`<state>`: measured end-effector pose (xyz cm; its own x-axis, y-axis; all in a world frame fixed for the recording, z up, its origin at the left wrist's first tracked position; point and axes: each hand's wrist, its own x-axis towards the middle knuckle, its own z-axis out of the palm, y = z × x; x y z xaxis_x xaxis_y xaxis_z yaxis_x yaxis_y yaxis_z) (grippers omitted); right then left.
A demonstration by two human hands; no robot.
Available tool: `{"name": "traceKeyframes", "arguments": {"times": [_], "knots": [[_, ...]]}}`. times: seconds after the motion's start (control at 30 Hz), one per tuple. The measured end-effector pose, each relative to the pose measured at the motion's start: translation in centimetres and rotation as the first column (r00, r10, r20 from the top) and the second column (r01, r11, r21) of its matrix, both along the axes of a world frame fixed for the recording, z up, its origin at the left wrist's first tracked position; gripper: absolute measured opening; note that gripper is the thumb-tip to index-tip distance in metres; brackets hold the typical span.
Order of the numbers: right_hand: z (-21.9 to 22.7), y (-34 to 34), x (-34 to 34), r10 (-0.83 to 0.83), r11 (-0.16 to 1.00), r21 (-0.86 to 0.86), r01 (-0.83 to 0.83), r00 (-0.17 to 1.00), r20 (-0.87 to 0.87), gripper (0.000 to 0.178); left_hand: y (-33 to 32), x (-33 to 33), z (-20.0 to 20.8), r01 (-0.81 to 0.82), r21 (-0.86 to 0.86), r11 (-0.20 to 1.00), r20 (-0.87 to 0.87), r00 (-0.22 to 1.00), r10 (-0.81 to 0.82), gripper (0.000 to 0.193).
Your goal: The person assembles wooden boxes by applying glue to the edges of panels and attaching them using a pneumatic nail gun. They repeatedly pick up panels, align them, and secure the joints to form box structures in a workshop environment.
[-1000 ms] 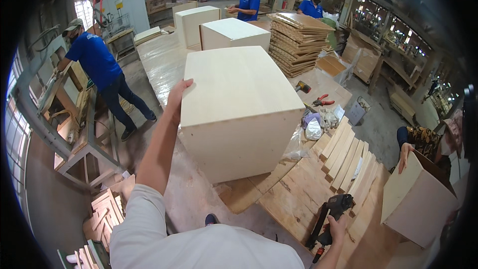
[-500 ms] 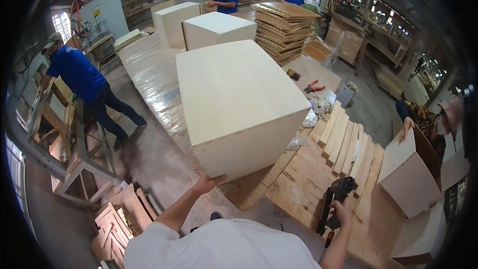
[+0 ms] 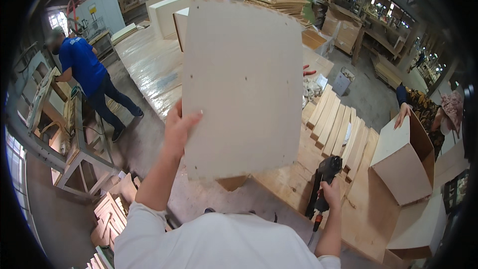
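Note:
A pale wooden box [image 3: 244, 89] is tipped up in front of me, one broad flat face turned my way with several small dark marks along its edges and middle. At its lower left edge my left hand [image 3: 180, 132] grips it, thumb on the face and fingers hidden round the side. My right hand [image 3: 331, 194] is wrapped around the handle of a black nail gun [image 3: 318, 184], a hose fitting hanging below. The gun points down, over the wooden bench top [image 3: 284, 187] at the right and apart from the box.
Several wood strips [image 3: 338, 129] lie on the bench. At right a person's hand [image 3: 403, 114] rests on another box [image 3: 403, 159]. More boxes [image 3: 167, 15] and stacked panels [image 3: 274, 2] stand behind. A person in blue [image 3: 84, 69] works at left; scrap wood [image 3: 112, 219] lies lower left.
The box has been tipped up from the table, its flat face now towards me. My left hand has risen with it. My right hand with the nail gun has shifted slightly left and up.

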<state>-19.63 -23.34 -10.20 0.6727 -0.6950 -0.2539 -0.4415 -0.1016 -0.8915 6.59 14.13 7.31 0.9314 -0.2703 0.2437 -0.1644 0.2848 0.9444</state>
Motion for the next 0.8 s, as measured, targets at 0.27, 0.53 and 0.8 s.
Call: {"name": "traceKeyframes", "arguments": {"times": [0.27, 0.53, 0.8], "knots": [[13.4, 2.0, 0.8, 0.109, 0.994, -0.011, -0.109, 0.984, 0.143, 0.031, 1.5, 9.3, 0.3, -0.014, -0.200, 0.980, -0.249, 0.968, -0.037, 0.032], [32.0, 7.1, 9.4, 0.435, 0.899, -0.016, -0.437, 0.892, 0.119, 0.036, 6.1, 13.9, -5.4, 0.035, -0.117, 0.993, -0.452, 0.888, -0.085, 0.040], [36.7, 13.7, 18.8, 0.571, 0.804, -0.067, -0.591, 0.798, -0.189, 0.033, 7.0, 14.2, -6.8, 0.038, -0.226, 0.973, -0.291, 0.951, -0.104, 0.044]]}}
